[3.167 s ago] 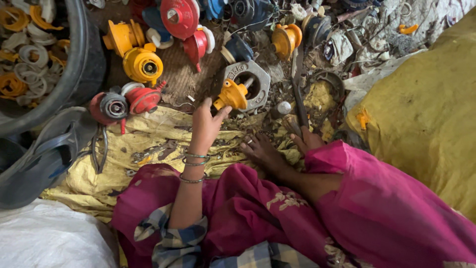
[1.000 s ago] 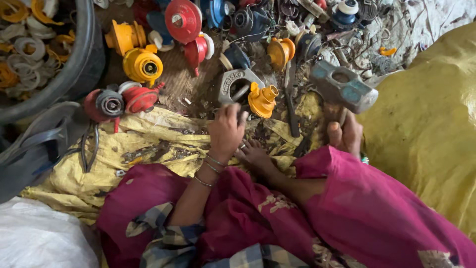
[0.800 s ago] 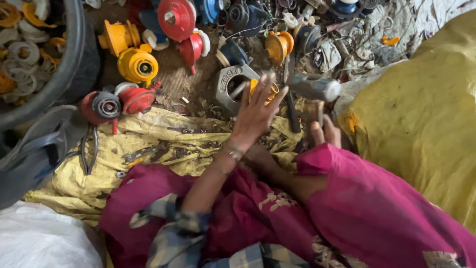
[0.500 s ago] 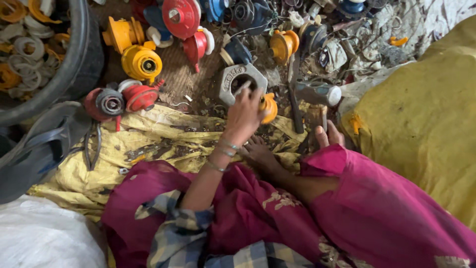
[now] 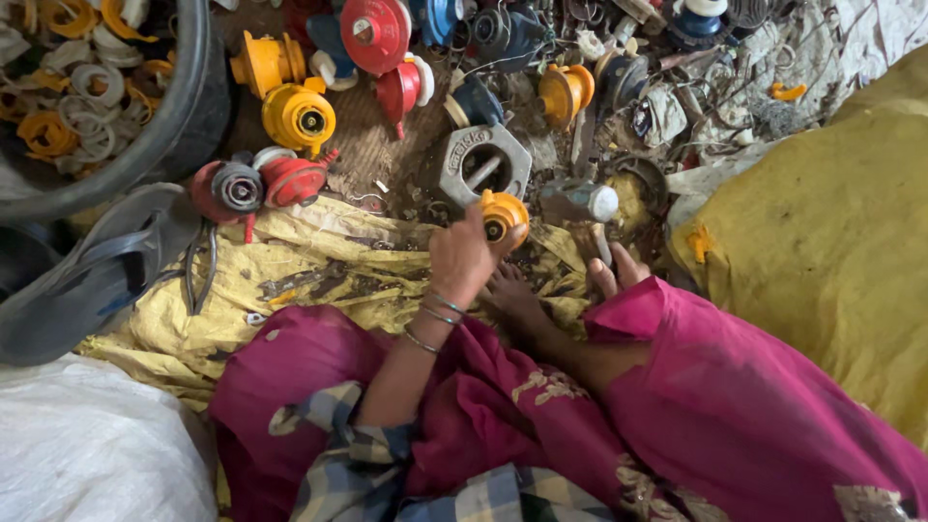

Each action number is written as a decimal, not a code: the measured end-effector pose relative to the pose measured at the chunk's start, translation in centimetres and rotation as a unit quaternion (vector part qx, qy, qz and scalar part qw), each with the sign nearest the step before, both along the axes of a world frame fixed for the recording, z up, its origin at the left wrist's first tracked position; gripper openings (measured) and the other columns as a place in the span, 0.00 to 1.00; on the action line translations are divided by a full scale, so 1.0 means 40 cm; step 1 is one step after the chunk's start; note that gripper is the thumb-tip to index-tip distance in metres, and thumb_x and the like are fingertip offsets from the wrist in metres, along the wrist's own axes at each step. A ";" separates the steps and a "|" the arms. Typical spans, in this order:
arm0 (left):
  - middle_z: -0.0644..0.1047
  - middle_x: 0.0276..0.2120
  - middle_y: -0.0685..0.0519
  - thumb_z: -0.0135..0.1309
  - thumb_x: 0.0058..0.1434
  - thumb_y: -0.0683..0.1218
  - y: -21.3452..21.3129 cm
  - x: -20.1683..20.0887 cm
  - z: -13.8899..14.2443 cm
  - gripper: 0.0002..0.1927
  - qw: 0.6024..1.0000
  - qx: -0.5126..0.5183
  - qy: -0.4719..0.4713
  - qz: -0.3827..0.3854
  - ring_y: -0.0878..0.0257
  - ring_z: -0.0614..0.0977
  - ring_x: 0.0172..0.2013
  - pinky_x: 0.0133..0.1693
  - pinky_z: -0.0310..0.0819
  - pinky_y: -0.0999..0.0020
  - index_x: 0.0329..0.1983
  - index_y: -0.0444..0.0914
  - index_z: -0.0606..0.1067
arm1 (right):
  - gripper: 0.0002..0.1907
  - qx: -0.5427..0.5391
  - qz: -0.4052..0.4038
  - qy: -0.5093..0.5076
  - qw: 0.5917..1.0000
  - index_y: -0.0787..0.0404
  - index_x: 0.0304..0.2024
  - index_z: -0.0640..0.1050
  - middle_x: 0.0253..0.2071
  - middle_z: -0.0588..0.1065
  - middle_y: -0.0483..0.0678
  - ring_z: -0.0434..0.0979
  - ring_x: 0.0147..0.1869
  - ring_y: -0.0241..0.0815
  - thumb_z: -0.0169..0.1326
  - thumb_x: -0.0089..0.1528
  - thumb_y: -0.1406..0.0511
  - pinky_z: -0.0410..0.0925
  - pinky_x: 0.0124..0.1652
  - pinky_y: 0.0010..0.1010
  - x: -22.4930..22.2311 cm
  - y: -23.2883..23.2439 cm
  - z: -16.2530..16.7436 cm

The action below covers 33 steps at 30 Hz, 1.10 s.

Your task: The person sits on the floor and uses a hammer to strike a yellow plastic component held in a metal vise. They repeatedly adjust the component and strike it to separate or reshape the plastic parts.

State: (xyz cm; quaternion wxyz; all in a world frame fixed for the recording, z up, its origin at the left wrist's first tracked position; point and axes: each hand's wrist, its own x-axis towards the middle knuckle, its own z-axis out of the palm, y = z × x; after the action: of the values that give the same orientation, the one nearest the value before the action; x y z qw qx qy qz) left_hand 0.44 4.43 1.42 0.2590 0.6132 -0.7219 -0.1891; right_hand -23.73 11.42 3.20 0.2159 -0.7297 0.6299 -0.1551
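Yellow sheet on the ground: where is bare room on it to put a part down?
The yellow sheet lies mostly bare between the pliers and the left hand. Past its far edge it is crowded: red regulator, grey metal block, hammer.

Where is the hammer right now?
In the head view the hammer sits right of centre, its grey head just right of the small orange part that the left hand holds, below the grey metal block.
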 end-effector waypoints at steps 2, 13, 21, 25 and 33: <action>0.74 0.13 0.46 0.46 0.58 0.79 0.014 0.004 -0.001 0.41 0.999 0.014 -0.010 0.029 0.47 0.79 0.15 0.18 0.71 0.52 0.34 0.36 0.75 | 0.22 -0.031 0.183 0.069 0.980 0.60 0.57 0.74 0.49 0.73 0.56 0.71 0.53 0.58 0.52 0.63 0.57 0.64 0.50 0.48 0.123 -0.002 -0.080; 0.76 0.20 0.59 0.49 0.71 0.70 -0.023 0.111 -0.112 0.34 0.869 0.125 0.465 0.114 0.69 0.76 0.23 0.25 0.66 0.68 0.27 0.36 0.79 | 0.22 -0.118 0.269 0.115 0.949 0.61 0.56 0.73 0.58 0.72 0.61 0.70 0.61 0.62 0.51 0.59 0.63 0.64 0.57 0.50 0.200 0.035 -0.214; 0.79 0.20 0.52 0.52 0.66 0.67 -0.012 0.043 -0.083 0.34 0.855 0.109 0.483 0.153 0.63 0.77 0.22 0.28 0.69 0.60 0.29 0.31 0.80 | 0.22 -0.119 0.266 0.069 0.954 0.62 0.54 0.73 0.56 0.73 0.62 0.71 0.60 0.64 0.55 0.58 0.62 0.65 0.56 0.51 0.232 0.016 -0.179; 0.79 0.18 0.48 0.49 0.66 0.68 -0.001 0.031 -0.078 0.36 0.886 0.130 0.409 0.176 0.62 0.79 0.21 0.27 0.68 0.58 0.29 0.30 0.80 | 0.24 -0.109 0.268 0.070 0.955 0.64 0.54 0.72 0.57 0.72 0.63 0.71 0.61 0.64 0.55 0.56 0.63 0.65 0.57 0.52 0.220 0.018 -0.167; 0.77 0.17 0.43 0.49 0.66 0.67 -0.003 0.013 -0.057 0.34 0.884 0.162 0.400 0.180 0.59 0.74 0.21 0.26 0.63 0.56 0.35 0.31 0.83 | 0.19 -0.121 0.264 0.083 0.953 0.63 0.55 0.71 0.59 0.73 0.58 0.71 0.61 0.61 0.52 0.61 0.67 0.65 0.56 0.51 0.229 0.002 -0.160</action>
State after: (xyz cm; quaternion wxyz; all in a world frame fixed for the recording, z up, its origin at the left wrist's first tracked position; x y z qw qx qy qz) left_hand 0.97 4.31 -0.86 0.4520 0.6382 -0.3938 -0.4830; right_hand -14.56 11.52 -3.19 0.1065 -0.9007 0.4076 -0.1063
